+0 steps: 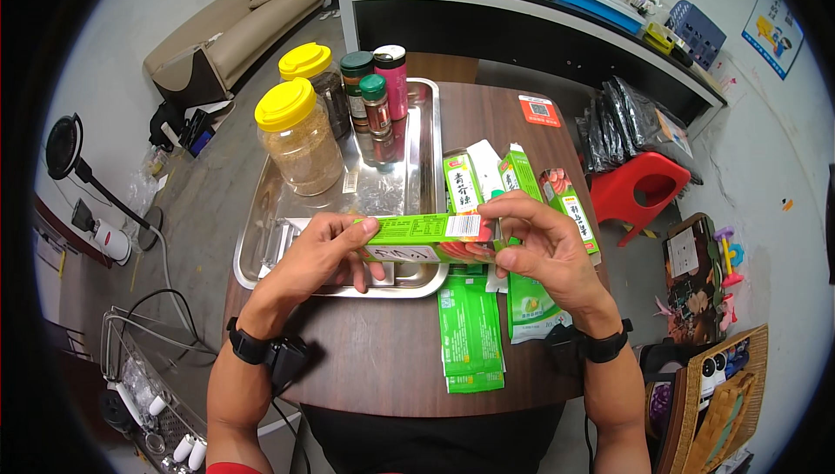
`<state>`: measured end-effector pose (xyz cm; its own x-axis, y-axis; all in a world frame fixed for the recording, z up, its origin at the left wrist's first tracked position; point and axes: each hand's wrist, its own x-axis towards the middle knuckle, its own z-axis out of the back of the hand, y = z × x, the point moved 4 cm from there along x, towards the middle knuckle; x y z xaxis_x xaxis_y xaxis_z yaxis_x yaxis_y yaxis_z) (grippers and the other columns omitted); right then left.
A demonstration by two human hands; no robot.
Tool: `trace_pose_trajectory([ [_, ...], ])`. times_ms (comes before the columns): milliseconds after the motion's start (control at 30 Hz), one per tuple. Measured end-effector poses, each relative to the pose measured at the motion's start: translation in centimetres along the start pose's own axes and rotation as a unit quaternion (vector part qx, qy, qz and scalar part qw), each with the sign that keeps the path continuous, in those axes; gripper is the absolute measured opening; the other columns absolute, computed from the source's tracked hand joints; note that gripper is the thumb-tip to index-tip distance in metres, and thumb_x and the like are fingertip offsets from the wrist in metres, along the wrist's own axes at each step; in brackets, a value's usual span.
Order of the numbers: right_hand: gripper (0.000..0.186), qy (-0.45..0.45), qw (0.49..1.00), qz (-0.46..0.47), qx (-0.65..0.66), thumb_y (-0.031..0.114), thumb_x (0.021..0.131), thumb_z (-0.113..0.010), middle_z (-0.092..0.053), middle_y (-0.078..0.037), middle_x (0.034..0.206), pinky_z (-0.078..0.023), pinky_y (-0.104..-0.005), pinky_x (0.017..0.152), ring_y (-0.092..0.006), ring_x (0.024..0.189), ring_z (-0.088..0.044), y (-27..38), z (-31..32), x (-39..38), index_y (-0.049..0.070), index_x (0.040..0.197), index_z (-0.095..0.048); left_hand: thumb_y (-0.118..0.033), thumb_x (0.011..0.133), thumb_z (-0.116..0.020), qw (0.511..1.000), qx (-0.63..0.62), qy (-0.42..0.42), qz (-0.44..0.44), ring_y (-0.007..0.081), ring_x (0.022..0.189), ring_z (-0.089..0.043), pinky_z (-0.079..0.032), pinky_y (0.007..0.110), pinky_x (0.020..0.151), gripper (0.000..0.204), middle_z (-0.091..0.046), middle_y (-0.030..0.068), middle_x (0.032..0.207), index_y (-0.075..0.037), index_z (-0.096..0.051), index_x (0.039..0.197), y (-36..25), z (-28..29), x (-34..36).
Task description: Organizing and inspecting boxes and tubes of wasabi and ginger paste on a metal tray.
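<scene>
A long green carton (407, 236) with a barcode and food pictures lies level across both hands, above the tray's near right edge. My left hand (309, 258) grips its left end, thumb on top. At the right end, my right hand (557, 252) pinches the carton between thumb and fingers, partly hiding that end. Behind it on the table are more green cartons, one (461, 183) at left, another (520, 171) in the middle and a third (567, 206) at right. Green packets (471, 330) and a green and white pouch (532, 304) lie nearer me.
A metal tray (424, 139) holds two yellow-lidded jars (300, 148), green-capped spice bottles (375, 104) and a pink can (393, 83). A red and white card (539, 110) sits on the wooden table (370, 343). Right of it stands a red stool (635, 191).
</scene>
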<state>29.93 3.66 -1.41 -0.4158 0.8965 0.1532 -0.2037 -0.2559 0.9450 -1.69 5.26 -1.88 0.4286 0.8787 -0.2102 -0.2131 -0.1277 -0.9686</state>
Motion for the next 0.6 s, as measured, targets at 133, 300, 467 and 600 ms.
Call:
trace_pose_trajectory([
  [133,0.043,-0.002,1.0,-0.002,0.002,-0.003,0.092,-0.077,-0.066,-0.012,0.143,-0.059,-0.0341,0.103,-0.0221,0.124,-0.067,-0.01,0.22,0.13,0.001,0.135,-0.071,-0.049,0.113,-0.058,1.0,-0.024,0.009,0.004,0.0087,0.06,-0.07,-0.04,0.02,0.049,0.052,-0.08,0.0096,0.086,-0.001,-0.073,0.124,-0.33,-0.17,-0.08],
  [300,0.043,0.0,1.0,-0.004,0.005,-0.003,0.093,-0.077,-0.066,-0.012,0.142,-0.059,-0.0339,0.103,-0.0218,0.124,-0.067,0.05,0.11,0.66,0.001,0.135,-0.071,-0.047,0.112,-0.06,0.999,-0.043,0.005,-0.008,0.0076,0.06,-0.07,-0.04,0.019,0.05,0.049,-0.081,0.0097,0.089,-0.001,-0.071,0.126,0.08,0.02,-0.16],
  [467,0.043,-0.002,1.0,-0.005,0.009,-0.003,0.093,-0.076,-0.066,-0.012,0.142,-0.06,-0.0337,0.102,-0.0215,0.123,-0.068,0.07,-0.16,0.56,0.001,0.135,-0.071,-0.048,0.111,-0.061,0.999,-0.033,0.004,-0.008,0.0073,0.062,-0.07,-0.04,0.019,0.05,0.05,-0.081,0.0083,0.09,-0.002,-0.071,0.127,-0.09,-0.02,0.05],
  [600,0.042,-0.001,1.0,-0.005,0.011,-0.003,0.093,-0.076,-0.067,-0.012,0.142,-0.06,-0.0335,0.102,-0.0213,0.123,-0.068,0.0,-0.03,0.52,0.001,0.135,-0.071,-0.048,0.111,-0.062,1.0,-0.018,0.005,-0.023,0.0067,0.065,-0.07,-0.041,0.019,0.052,0.049,-0.081,0.0073,0.091,-0.002,-0.071,0.128,-0.31,-0.11,0.03],
])
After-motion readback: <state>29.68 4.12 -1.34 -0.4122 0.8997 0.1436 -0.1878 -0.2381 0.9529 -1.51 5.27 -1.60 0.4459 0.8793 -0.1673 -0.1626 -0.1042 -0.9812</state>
